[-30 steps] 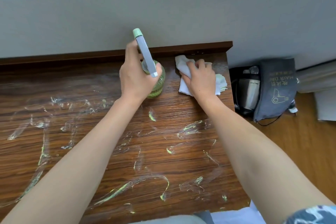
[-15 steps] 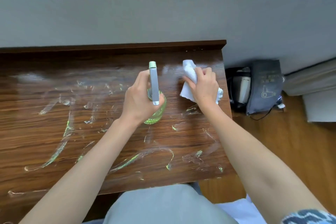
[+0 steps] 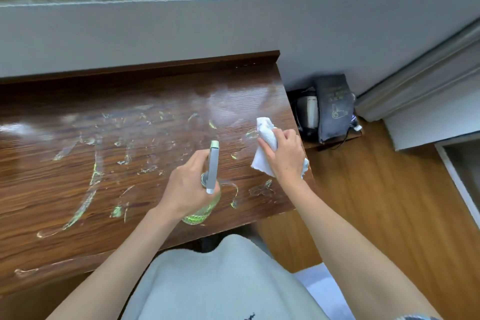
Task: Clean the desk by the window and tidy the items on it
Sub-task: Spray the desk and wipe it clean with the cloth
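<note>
**Spraying and wiping a smeared table**

Gripping a green spray bottle (image 3: pixel 207 197), the left hand (image 3: pixel 188 189) holds it above the table (image 3: pixel 78 163). Right of the bottle, the right hand (image 3: pixel 284 157) clutches a white cloth (image 3: pixel 263 135). Beyond the table's right edge, a grey pouch (image 3: pixel 333 106) and a kettle (image 3: pixel 307 112) sit below the window wall.
</note>
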{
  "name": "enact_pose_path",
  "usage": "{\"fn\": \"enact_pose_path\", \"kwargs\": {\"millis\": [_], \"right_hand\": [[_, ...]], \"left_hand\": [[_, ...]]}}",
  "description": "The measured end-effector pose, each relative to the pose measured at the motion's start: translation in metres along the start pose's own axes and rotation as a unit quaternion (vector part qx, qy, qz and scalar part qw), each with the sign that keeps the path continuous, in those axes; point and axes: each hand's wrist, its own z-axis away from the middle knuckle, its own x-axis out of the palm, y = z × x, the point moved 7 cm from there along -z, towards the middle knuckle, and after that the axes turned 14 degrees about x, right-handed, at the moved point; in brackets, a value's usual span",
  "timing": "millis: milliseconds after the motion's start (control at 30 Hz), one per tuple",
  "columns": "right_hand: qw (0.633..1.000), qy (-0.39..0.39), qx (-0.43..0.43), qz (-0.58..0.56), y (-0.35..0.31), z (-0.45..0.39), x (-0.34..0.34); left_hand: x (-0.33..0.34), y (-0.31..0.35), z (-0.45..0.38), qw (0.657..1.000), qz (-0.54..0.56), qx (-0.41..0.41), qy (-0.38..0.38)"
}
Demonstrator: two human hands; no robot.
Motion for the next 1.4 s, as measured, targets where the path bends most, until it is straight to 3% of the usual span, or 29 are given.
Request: {"fn": "enact_pose_path", "kwargs": {"millis": [300,500,667,1000,1400], "right_hand": [[0.998,0.007,-0.014,0.053,0.088,0.007,0.004],[0.998,-0.038,-0.01,0.046,0.126,-0.008,0.028],[0.995,-0.081,0.041,0.03,0.147,-0.027,0.039],[0.998,-0.059,0.031,-0.013,0.165,-0.063,0.016],[0.997,-0.071,0.03,-0.032,0.187,-0.061,0.008]], "left_hand": [[0.039,0.003,0.026,0.994,-0.001,-0.079,-0.072],[0.064,0.009,0.025,0.99,-0.025,-0.11,-0.084],[0.095,0.024,0.012,0.985,-0.018,-0.099,-0.138],[0.132,0.032,-0.017,0.969,-0.042,-0.138,-0.199],[0.171,0.047,-0.023,0.945,-0.068,-0.09,-0.306]]}}
